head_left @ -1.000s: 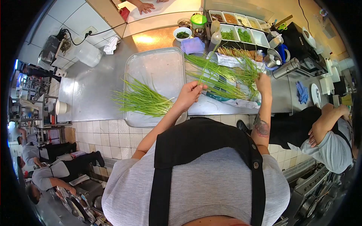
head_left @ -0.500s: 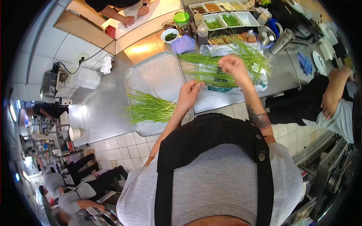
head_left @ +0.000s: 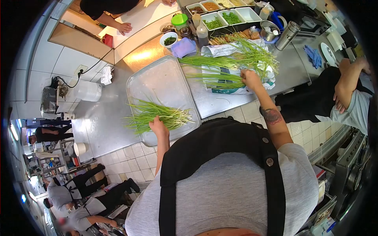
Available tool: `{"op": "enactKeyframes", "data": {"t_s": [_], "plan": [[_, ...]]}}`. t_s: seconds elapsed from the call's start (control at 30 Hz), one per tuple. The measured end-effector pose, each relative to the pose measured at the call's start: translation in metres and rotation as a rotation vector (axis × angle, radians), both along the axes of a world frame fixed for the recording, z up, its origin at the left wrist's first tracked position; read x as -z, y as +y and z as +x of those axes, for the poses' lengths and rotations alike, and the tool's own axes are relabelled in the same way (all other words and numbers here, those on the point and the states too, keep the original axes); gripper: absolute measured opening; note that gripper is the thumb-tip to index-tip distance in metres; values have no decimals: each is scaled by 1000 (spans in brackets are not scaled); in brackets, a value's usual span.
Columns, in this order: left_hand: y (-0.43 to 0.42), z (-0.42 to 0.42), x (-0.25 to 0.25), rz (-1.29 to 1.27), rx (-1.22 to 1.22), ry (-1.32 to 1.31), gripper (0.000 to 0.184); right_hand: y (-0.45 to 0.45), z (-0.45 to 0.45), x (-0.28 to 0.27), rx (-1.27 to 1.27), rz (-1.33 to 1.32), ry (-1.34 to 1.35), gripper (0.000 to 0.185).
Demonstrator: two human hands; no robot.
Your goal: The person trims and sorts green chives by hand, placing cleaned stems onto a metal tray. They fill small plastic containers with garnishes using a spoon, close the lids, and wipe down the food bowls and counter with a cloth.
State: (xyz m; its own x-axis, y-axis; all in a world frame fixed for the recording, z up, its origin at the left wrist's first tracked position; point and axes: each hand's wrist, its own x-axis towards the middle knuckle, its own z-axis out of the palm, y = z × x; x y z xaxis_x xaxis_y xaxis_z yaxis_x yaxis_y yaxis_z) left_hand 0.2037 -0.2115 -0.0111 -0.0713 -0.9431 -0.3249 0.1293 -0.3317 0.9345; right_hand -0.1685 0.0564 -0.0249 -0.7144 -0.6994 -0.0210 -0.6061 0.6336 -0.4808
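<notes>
Thin scallions point(head_left: 177, 115) with pale root ends lie in a bundle across the near part of a metal tray point(head_left: 159, 72). My left hand point(head_left: 158, 128) is at the near side of this bundle, its fingers closed on some stalks. To the right, more scallions point(head_left: 216, 62) are spread over a printed plastic bag point(head_left: 224, 91), root ends towards the right. My right hand point(head_left: 250, 80) reaches in among them, fingers pinched around the stalks of the nearer bunch; its fingertips are partly hidden.
Behind the greens stand a squeeze bottle point(head_left: 202, 35), a purple cloth point(head_left: 183, 47), a white bowl point(head_left: 169, 39) and white containers of toppings point(head_left: 212, 21). A steel flask point(head_left: 287, 35) stands back right. A person with folded arms point(head_left: 346, 84) is close on my right; another person's hand point(head_left: 125, 28) rests across the counter.
My left hand has moved from the tray's right edge down-left onto the bundle in it. My right hand has lowered from above onto the scallions on the bag.
</notes>
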Motion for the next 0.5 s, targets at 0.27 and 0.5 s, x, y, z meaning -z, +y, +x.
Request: {"op": "enactKeyframes", "data": {"t_s": [0.27,0.5], "plan": [[18,-23,20,-502,31,-575,59,-2,-12,13,-43,29,68,8],[49,-71,-18,-266,615,-86,28,-5,12,-66,40,-488,-355,8]]}}
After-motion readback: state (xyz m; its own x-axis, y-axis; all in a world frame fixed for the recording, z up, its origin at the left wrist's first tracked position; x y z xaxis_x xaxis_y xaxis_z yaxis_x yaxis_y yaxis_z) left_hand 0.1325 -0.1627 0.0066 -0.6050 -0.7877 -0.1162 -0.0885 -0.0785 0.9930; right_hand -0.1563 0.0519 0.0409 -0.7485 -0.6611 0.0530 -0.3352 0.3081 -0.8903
